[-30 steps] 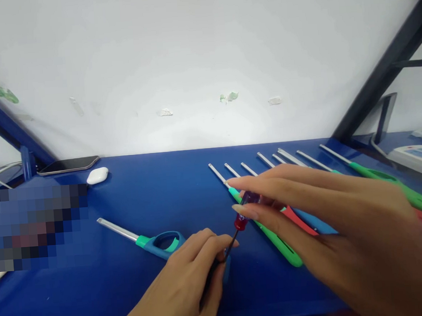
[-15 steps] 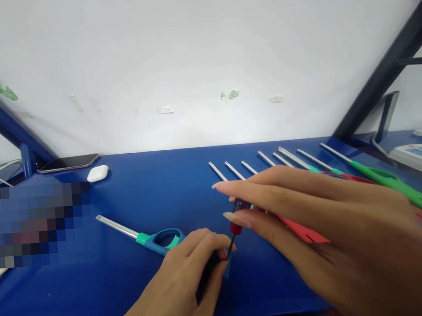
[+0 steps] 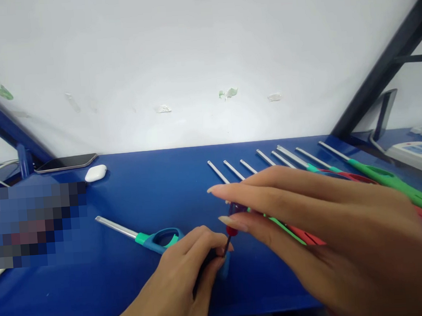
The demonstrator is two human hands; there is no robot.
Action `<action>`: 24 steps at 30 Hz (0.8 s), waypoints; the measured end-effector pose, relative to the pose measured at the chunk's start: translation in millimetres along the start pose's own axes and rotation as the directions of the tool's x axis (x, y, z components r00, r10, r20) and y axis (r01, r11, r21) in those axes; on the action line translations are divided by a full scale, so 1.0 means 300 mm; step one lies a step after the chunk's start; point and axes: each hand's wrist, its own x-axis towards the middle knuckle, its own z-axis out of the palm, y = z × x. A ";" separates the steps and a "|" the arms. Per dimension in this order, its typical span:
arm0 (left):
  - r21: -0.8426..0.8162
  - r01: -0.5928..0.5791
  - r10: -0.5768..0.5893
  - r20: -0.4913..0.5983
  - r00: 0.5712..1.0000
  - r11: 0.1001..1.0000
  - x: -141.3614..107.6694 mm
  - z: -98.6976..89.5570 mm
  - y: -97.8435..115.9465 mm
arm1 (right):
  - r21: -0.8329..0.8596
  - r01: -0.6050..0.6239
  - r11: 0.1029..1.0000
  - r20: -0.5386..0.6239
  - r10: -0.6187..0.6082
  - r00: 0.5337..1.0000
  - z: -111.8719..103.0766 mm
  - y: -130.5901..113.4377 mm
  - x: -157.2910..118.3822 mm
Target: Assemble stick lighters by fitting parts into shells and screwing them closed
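Observation:
A blue utility lighter (image 3: 155, 241) with a silver tube and a teal collar lies on the blue table, its tube pointing to the far left. My left hand (image 3: 183, 270) is closed around its handle end, most of which is hidden under the fingers. Between the thumb and fingers of my right hand (image 3: 310, 228) is a small screwdriver (image 3: 232, 229) with a red and dark handle. Its thin shaft slants down to the lighter's handle at my left fingertips. Just where the tip touches is hidden.
Several more lighters lie in a row on the right, among them a green one (image 3: 393, 180), partly behind my right hand. A phone (image 3: 67, 162) and a white earbud case (image 3: 96, 173) are at the back left. A white device (image 3: 418, 153) stands far right.
The screwdriver and my right fingers have shifted slightly left and turned a little. My left hand keeps its hold on the lighter, and the whole view has moved slightly.

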 end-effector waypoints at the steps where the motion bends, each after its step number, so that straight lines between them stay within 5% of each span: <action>1: -0.005 0.000 0.000 0.005 1.000 1.000 -0.001 -0.001 -0.001 | -0.009 -0.002 1.000 -0.002 0.002 1.000 -0.001 0.000 0.000; 16: 0.057 -0.002 0.005 -0.059 0.998 0.998 0.024 -0.012 0.025 | 0.103 -0.060 0.993 0.071 0.052 0.996 -0.011 -0.008 0.003; 24: 0.137 -0.059 0.053 0.050 0.997 0.989 0.016 -0.025 0.020 | 0.130 -0.081 0.988 0.127 0.065 0.990 -0.022 0.008 -0.007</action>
